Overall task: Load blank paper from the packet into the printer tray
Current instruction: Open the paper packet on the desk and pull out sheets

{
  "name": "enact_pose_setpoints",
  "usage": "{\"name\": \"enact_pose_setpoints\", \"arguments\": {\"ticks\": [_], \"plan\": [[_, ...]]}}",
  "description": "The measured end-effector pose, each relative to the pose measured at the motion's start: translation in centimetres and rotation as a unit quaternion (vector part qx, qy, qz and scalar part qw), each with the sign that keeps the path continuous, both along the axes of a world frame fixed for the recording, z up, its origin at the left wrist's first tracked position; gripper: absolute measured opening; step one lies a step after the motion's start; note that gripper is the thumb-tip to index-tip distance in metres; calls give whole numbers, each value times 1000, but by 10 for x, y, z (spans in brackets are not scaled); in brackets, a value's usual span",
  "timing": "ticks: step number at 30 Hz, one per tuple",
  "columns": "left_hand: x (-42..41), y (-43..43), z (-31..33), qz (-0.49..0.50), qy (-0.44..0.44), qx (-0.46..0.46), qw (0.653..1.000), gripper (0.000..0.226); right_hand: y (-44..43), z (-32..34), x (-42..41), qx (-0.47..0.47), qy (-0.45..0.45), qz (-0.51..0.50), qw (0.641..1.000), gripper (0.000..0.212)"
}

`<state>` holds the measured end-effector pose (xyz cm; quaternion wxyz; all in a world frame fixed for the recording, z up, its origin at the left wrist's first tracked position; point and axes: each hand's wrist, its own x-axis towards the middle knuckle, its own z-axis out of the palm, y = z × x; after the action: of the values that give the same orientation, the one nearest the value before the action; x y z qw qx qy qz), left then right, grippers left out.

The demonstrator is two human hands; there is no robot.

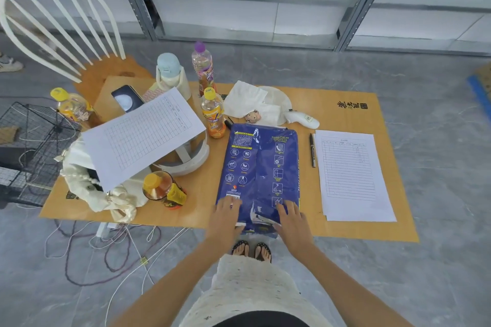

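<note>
A blue paper packet (261, 167) lies flat on the orange table (372, 106), its torn near end at the front edge. My left hand (224, 216) rests palm down on the packet's near left corner, fingers spread. My right hand (291, 218) lies palm down on its near right corner in the same way. Neither hand grips the wrapper. No printer or printer tray is in view.
Printed forms (353, 175) and a black pen (312, 150) lie right of the packet. To its left are drink bottles (212, 114), a gridded sheet (144, 135), a cloth bag (106, 194) and a white chair (57, 24). Cables (106, 247) trail on the floor.
</note>
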<state>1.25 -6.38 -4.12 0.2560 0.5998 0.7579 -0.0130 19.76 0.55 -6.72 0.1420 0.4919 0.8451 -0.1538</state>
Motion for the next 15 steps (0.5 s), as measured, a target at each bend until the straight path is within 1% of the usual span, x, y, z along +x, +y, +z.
{"name": "enact_pose_setpoints", "arguments": {"ticks": [2, 3, 5, 7, 9, 10, 11, 12, 13, 14, 15], "plan": [[1, 2, -9, 10, 32, -47, 998, 71, 3, 3, 4, 6, 8, -7, 1000, 36], [3, 3, -13, 16, 43, -47, 998, 71, 4, 4, 5, 6, 19, -16, 1000, 32], [4, 5, -18, 46, 39, -20, 998, 63, 7, 7, 7, 6, 62, -61, 996, 26], [2, 8, -20, 64, 27, 5, 998, 51, 9, 11, 10, 6, 111, -130, 985, 21], [-3, 9, -22, 66, 18, 20, 997, 39, 12, 12, 15, 3, 155, -208, 966, 18], [-6, 9, -23, 65, 8, 31, 997, 31, 14, 13, 18, -3, 176, -257, 950, 15], [-10, 9, -24, 69, -16, 49, 996, 24, 17, 13, 21, -14, 197, -307, 931, 12], [-12, 8, -25, 91, -57, 72, 992, 18, 20, 13, 25, -28, 213, -353, 911, 11], [-15, 8, -24, 135, -114, 94, 980, 15, 23, 12, 28, -45, 219, -390, 893, 13], [-18, 7, -24, 198, -173, 115, 958, 13, 28, 11, 31, -64, 217, -415, 881, 16], [-22, 7, -24, 270, -218, 134, 928, 13, 32, 11, 33, -85, 212, -426, 875, 18]]}}
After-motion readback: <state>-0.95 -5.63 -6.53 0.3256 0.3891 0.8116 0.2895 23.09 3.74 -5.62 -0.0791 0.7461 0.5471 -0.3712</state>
